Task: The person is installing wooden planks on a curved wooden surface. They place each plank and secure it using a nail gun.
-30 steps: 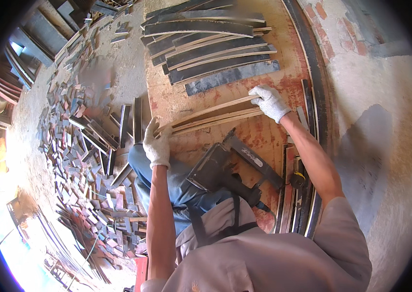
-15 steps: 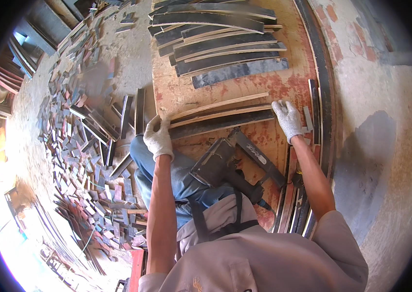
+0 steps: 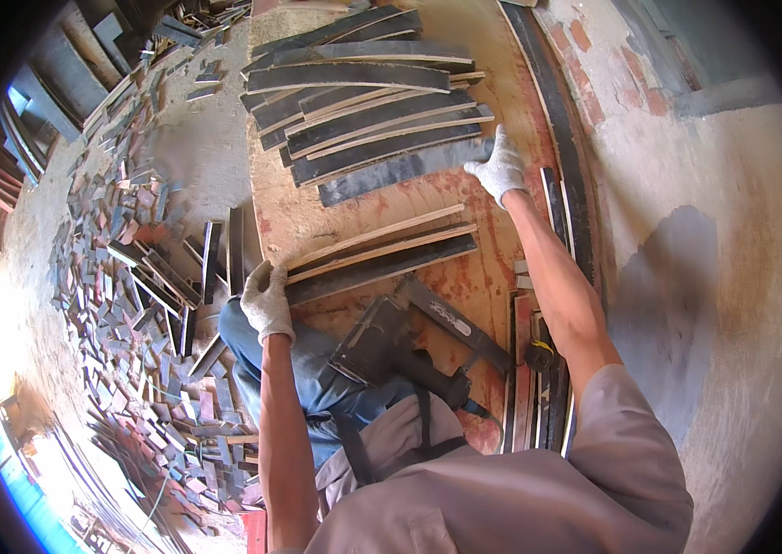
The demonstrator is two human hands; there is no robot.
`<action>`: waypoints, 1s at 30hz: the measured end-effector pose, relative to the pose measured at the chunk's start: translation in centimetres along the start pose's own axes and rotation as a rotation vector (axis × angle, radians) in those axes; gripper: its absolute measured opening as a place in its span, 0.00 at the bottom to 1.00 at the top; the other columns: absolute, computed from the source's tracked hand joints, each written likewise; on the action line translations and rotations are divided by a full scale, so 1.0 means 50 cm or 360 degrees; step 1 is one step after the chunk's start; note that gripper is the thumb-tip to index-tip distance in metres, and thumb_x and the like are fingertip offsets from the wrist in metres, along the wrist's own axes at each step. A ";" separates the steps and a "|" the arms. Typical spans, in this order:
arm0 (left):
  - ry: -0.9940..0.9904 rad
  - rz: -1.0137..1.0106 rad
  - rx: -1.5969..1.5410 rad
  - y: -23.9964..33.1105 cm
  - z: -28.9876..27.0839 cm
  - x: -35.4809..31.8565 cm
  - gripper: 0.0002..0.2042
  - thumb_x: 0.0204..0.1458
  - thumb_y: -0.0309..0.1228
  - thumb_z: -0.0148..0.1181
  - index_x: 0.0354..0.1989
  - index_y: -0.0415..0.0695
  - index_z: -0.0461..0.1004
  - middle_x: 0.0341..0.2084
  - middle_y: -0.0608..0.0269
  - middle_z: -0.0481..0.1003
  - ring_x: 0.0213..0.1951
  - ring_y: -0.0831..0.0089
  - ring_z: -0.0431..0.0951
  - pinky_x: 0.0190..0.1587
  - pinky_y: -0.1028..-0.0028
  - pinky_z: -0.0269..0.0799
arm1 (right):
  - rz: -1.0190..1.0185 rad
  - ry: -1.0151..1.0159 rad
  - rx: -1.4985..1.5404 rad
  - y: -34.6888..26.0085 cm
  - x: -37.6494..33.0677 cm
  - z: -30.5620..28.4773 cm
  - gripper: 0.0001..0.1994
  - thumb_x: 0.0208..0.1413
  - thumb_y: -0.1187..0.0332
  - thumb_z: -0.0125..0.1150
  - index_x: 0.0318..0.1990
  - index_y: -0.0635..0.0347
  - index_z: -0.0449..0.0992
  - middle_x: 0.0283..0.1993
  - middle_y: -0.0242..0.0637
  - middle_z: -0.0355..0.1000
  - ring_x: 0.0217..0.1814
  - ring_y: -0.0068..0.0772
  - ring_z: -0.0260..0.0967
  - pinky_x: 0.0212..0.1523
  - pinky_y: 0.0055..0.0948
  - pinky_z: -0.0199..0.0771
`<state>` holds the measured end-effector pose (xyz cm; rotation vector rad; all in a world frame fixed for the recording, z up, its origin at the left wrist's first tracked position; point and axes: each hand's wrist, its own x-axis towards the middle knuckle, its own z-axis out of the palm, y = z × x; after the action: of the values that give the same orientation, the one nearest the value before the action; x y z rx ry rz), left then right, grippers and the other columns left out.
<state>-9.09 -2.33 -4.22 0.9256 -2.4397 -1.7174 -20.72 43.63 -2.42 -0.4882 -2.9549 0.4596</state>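
Both my hands wear pale knit gloves. My left hand (image 3: 267, 303) is closed at the left ends of a few narrow plywood strips (image 3: 381, 249) with dark faces, lying side by side on edge. My right hand (image 3: 500, 168) is open, thumb and fingers spread, by the right end of a grey-faced strip (image 3: 400, 172). That strip is the nearest of a pile of dark, slightly curved plywood strips (image 3: 363, 76) farther up the board. A black nail gun (image 3: 386, 342) lies between my left leg and the near strips.
The work surface is a red-stained wooden board (image 3: 492, 268). Many small dark offcuts (image 3: 123, 332) cover the floor at left, with longer pieces (image 3: 210, 260) beside the board. A tape measure (image 3: 539, 355) rests on long strips at right, near a worn wall (image 3: 733, 185).
My right hand has left the near strips' right end and reached up to the pile, its fingers spreading. My left hand stays at their left end. The whole view has shifted slightly.
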 end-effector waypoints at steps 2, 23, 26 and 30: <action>0.0024 -0.0004 -0.0022 0.002 -0.005 -0.003 0.19 0.53 0.33 0.73 0.50 0.36 0.81 0.43 0.55 0.83 0.45 0.70 0.82 0.52 0.70 0.75 | -0.0122 -0.0125 0.0078 -0.003 -0.020 -0.007 0.42 0.42 0.58 0.82 0.66 0.58 0.67 0.64 0.53 0.71 0.65 0.56 0.69 0.66 0.46 0.69; -0.0016 0.0152 -0.0116 0.024 0.004 0.050 0.23 0.53 0.34 0.73 0.55 0.36 0.78 0.46 0.55 0.82 0.45 0.70 0.80 0.50 0.71 0.76 | -0.0513 -0.0493 0.0729 -0.046 -0.091 0.000 0.12 0.52 0.74 0.70 0.45 0.56 0.82 0.45 0.40 0.80 0.49 0.46 0.77 0.50 0.39 0.75; -0.0015 0.0163 0.0002 0.024 -0.002 0.057 0.24 0.54 0.35 0.72 0.57 0.36 0.77 0.49 0.55 0.81 0.47 0.70 0.80 0.52 0.71 0.76 | -0.0515 -0.0522 0.0616 -0.056 -0.098 -0.007 0.14 0.52 0.75 0.70 0.47 0.55 0.82 0.46 0.41 0.80 0.49 0.45 0.77 0.50 0.39 0.76; 0.0002 0.0162 -0.0018 0.019 -0.001 0.058 0.25 0.56 0.34 0.70 0.61 0.36 0.74 0.53 0.53 0.79 0.50 0.67 0.80 0.55 0.70 0.75 | -0.0511 -0.0678 0.0516 -0.032 -0.093 -0.028 0.16 0.52 0.78 0.67 0.49 0.53 0.82 0.48 0.42 0.80 0.50 0.44 0.78 0.53 0.38 0.76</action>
<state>-11.91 -3.54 -4.29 0.7859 -2.4278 -1.6951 -16.58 41.02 -0.86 0.1393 -3.1590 1.0905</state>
